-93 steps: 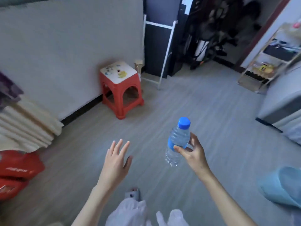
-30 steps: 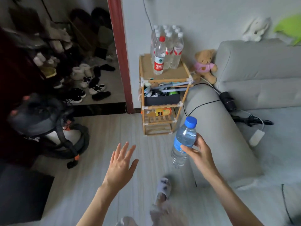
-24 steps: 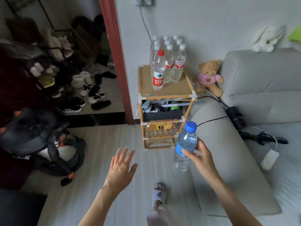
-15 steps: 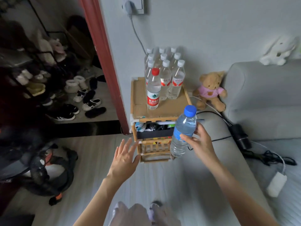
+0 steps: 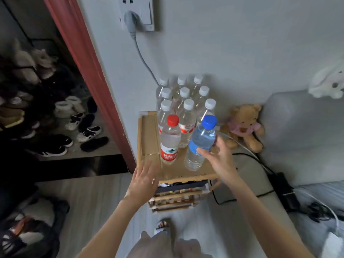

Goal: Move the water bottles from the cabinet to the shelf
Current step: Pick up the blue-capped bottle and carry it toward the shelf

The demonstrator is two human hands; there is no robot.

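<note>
My right hand (image 5: 219,157) grips a clear water bottle with a blue cap (image 5: 202,142), tilted slightly, its base low over the front right of the wooden shelf's top (image 5: 149,136). A red-capped bottle (image 5: 170,140) stands upright just left of it. Behind them, several white-capped bottles (image 5: 186,101) stand packed against the wall. My left hand (image 5: 144,181) hovers with spread fingers at the shelf's front left corner and holds nothing.
A teddy bear (image 5: 243,127) sits right of the shelf against a grey sofa (image 5: 301,131). Black cables and a power adapter (image 5: 284,189) lie on the sofa arm. A red door frame (image 5: 83,71) and shoes (image 5: 74,127) are to the left. A plug cord (image 5: 143,60) hangs behind the bottles.
I have walked up to the shelf. My right hand has carried the blue-capped bottle forward over the shelf top, beside the red-capped bottle. My left hand has reached the shelf's front corner.
</note>
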